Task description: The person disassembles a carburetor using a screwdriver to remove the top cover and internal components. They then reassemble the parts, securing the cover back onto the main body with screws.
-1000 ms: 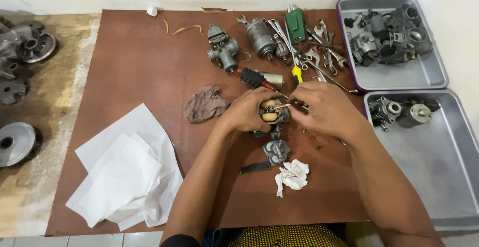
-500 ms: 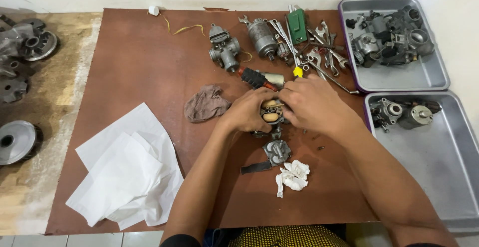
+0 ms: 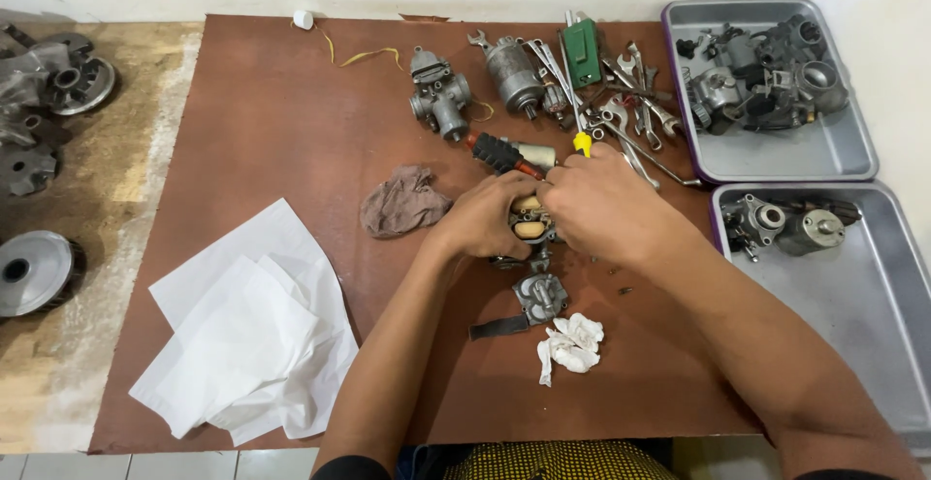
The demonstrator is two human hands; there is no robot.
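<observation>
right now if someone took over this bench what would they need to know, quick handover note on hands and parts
Left hand: grips the small metal carburetor body with tan floats, held just above the brown board.
Right hand: fingertips work on the same body from the right.
Nearby: detached grey metal cover and crumpled white tissue below the hands, brown rag at left.
Done: cover is off.
Left: body still open in the hands.

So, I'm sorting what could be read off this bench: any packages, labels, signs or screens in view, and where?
No packages, signs or screens show.
Green flat rectangular case: far side of the brown mat, among the wrenches; whether it bears a label cannot be told.
White paper sheets: near left of the mat, blank, overlapping.
</observation>
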